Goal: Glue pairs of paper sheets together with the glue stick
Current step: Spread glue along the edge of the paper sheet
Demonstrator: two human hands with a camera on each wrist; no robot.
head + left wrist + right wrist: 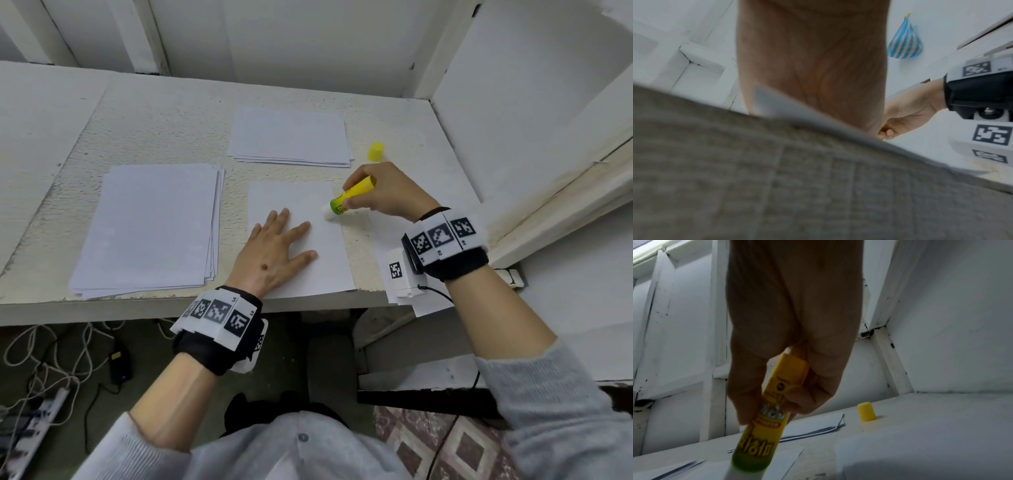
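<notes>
Two hands work one sheet (301, 205): left hand (274, 253) spread flat on it, right hand (383, 192) gripping the glue stick (349, 200); its cap (375, 151) stands at one o'clock.

The head view was evenly and softly lit, with faint shadows under the left hand (274, 253) on the single sheet (301, 240); its straight lines bowed toward the edges. The left wrist view was dim, the bench (777, 186) a grainy grey blur filling its lower half. In the right wrist view the right hand (793, 331) was dark, backlit against pale walls, and the glue stick (766, 423) was smeared at its tip.
</notes>
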